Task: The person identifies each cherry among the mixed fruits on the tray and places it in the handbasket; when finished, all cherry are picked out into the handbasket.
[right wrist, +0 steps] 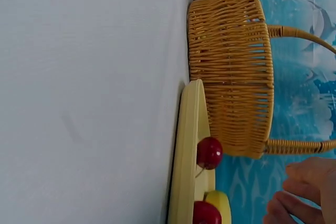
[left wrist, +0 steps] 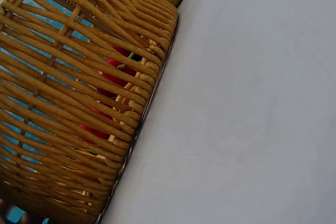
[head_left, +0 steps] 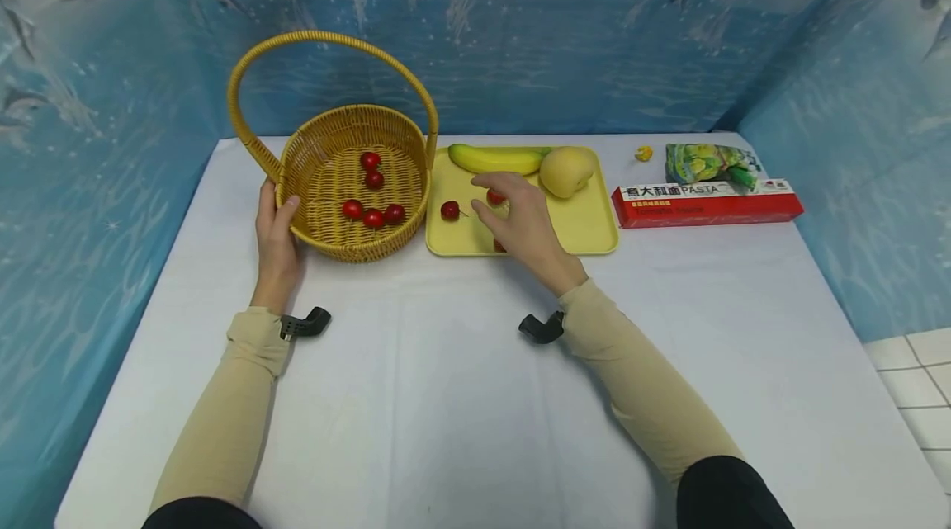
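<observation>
My left hand holds the left side of a round yellow wicker basket with a tall hooped handle, thumb by its rim. Several red cherries lie on the basket floor; through its weave in the left wrist view, parts of the cherries show. Over a pale yellow tray hovers my right hand, thumb and fingers apart and nothing held. Beneath it one cherry shows in the gap and another is partly hidden. A further cherry lies at the tray's left.
A banana and a round pale yellow fruit lie along the tray's back. To the right are a red and white pasta box, a green packet and a small yellow object. A blue curtain hangs behind the white table.
</observation>
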Available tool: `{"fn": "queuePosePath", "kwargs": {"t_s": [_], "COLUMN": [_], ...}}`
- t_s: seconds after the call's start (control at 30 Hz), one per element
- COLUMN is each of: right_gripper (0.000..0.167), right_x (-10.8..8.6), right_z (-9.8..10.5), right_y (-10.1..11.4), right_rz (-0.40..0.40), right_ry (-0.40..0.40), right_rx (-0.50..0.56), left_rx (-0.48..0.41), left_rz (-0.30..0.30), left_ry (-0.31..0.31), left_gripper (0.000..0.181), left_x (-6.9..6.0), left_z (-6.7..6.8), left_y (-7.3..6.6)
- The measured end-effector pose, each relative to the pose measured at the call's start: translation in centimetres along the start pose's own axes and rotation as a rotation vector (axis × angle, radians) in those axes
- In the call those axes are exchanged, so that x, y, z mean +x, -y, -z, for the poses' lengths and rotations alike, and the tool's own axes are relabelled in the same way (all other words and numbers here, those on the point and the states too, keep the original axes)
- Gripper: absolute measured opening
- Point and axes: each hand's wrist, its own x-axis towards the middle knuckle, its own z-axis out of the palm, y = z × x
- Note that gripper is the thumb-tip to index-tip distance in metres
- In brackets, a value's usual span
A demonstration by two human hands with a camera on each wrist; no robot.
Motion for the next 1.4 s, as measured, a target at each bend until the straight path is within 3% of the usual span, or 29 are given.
{"fn": "queuePosePath", "kwargs": {"t_s": [0.33, 0.77, 1.0, 1.17, 1.4], "right_gripper": [0.033, 0.041, 0.033, 0.030, 0.032], "right_x": [-2.1, -3.4, -3.8, -3.7, -3.6], "right_z": [0.5, 1.2, 1.5, 1.5, 1.6], "right_y": [-2.4, -6.3, -6.6, -6.5, -6.4], "right_rz": [-0.041, -0.048, -0.091, -0.080, -0.103], "right_ry": [-0.027, 0.091, 0.194, 0.222, 0.245], "right_rx": [0.081, 0.077, 0.107, 0.110, 0.104], "left_rx": [0.014, 0.034, 0.017, -0.007, -0.012], "left_rz": [-0.007, -0.014, 0.002, -0.008, -0.004], "left_ry": [0.001, 0.004, -0.001, 0.001, -0.002], "left_gripper": [0.061, 0.061, 0.060, 0.060, 0.059], "left_x": [-0.2, 0.2, -0.2, -0.1, 0.0], "left_z": [-0.2, -0.1, -0.3, -0.4, -0.1], "left_y": [-0.3, -0.4, -0.6, -1.1, -0.4]}}
